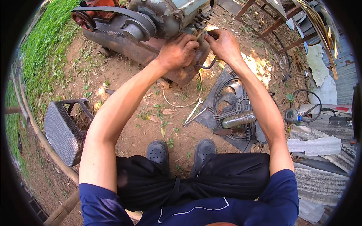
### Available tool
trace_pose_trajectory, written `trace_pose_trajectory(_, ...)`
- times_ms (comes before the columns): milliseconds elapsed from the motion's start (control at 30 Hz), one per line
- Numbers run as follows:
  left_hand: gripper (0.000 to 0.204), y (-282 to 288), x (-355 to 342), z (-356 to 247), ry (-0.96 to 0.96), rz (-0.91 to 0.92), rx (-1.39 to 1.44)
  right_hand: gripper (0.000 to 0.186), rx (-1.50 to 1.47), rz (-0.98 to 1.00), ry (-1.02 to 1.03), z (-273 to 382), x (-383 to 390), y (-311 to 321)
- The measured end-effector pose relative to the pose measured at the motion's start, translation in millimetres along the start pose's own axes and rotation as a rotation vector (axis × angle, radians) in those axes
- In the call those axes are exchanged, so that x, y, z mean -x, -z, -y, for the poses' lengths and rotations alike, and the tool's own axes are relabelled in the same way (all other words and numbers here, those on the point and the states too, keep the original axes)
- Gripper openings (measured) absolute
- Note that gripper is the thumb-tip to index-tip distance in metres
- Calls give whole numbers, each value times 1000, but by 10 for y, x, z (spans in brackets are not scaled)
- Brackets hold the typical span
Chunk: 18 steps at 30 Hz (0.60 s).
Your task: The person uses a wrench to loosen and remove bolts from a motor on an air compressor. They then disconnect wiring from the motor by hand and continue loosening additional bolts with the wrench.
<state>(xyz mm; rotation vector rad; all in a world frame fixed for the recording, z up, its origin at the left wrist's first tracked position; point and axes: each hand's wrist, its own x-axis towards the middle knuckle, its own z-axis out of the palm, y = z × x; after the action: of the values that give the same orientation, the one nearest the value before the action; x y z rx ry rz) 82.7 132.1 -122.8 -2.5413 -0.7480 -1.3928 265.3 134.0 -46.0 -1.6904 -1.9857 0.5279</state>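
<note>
The long rusty tank (124, 49) is the biggest thing I can see from far away. It sits low over the dirt (137, 128), with the chunky grey machine (162, 17) on top. I think both are very heavy and hard, so I would not try to lift them. The tank looks rough, and a flat palm on its right end should hold well.

The black belt (113, 11) looks bendy but strong. It goes round a fat grey wheel (139, 30), and I would keep fingers out from between them, because they could get pinched.

The left hand (179, 51) is curled up by the right end of the tank, and I can't tell if it is gripping anything. The right hand (225, 45) is narrow, with its thumb and fingertips close together. Under it is a thin bent pipe (209, 65). It looks stiff, and I would hold it softly in the middle.

A small shiny bit (206, 32) is right at the right fingertips. I guess it is light and hard, maybe slippery with oil, so I would pinch its sides.

The top of the machine is cut off by the edge of my view. The left fingers hide what is under them. The small bit is mostly covered, so I can't tell its shape, or if the right hand really grips it
</note>
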Motion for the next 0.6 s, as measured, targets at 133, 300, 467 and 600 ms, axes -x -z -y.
trace_pose_trajectory(133, 41, 10, 10, -7, 1, 0, -17, 31, -297, 106, -128, 150, 23, -32)
trace_pose_trajectory(300, 38, -25, 27, 24, -20, -39, -67, 18, -884, 147, -313, 129, -91, -263)
trace_pose_trajectory(467, 44, -71, 51, 17, 10, -90, -35, 31, -1220, 37, -340, 34, -151, -456)
trace_pose_trajectory(600, 48, -96, 93, 80, -9, -100, -27, 31, -1249, 52, -354, 63, -196, -448)
